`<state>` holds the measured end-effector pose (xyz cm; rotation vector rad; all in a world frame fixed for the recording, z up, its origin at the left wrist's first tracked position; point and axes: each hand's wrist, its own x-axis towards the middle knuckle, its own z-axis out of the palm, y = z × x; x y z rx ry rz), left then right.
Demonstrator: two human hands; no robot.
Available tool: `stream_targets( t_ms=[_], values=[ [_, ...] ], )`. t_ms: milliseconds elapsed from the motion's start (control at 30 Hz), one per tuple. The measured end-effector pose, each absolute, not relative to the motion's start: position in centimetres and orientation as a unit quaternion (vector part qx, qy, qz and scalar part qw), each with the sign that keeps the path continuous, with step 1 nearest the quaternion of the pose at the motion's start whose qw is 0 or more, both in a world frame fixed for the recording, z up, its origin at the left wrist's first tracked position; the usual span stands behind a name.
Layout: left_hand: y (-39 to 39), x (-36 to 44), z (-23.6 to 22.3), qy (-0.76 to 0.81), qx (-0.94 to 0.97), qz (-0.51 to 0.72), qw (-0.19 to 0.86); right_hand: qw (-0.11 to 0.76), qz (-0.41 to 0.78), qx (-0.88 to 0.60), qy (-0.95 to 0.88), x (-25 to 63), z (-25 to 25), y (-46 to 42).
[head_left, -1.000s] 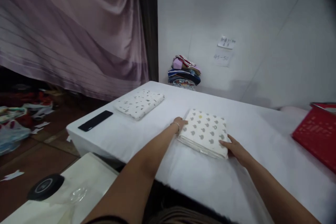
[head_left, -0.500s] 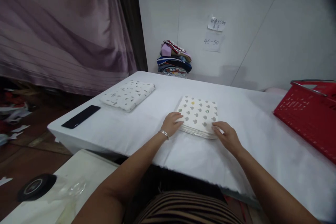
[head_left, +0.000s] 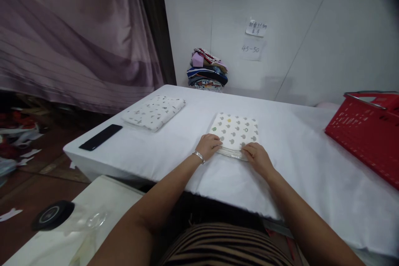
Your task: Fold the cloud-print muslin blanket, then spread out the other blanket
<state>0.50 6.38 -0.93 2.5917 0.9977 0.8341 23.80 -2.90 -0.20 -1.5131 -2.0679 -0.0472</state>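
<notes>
A folded white cloth [head_left: 236, 130] with grey tree-like prints and a few green and yellow ones lies on the white-covered table [head_left: 193, 112]. Its layered front edge faces me. My left hand [head_left: 210, 146] grips the near left corner, fingers bent over the upper layer. Near the right end of the same edge, my right hand [head_left: 256, 155] pinches the cloth between thumb and fingers. The thumbs are partly hidden. Further left rests a second folded white cloth [head_left: 155, 112] with small dark prints, touched by neither hand.
A black phone-like slab [head_left: 100, 137] lies at the table's left edge. At right stands a red plastic basket [head_left: 364, 133]. Folded fabrics [head_left: 207, 70] are stacked by the wall behind. Lower left, a black round object [head_left: 53, 215] sits on a pale side surface [head_left: 102, 191].
My right hand has moved left and inward along the cloth's front edge. My left hand has shifted slightly right, onto the near edge. Both now grip the upper layer.
</notes>
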Motion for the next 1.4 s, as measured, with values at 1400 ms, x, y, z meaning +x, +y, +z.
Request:
stream_targets(
  t_ms=[1400],
  values=[
    [3.3,4.0,-1.5,0.278,0.92,0.277,0.002,0.369,-0.088,-0.532,-0.758,22.3,-2.4,-3.2]
  ],
)
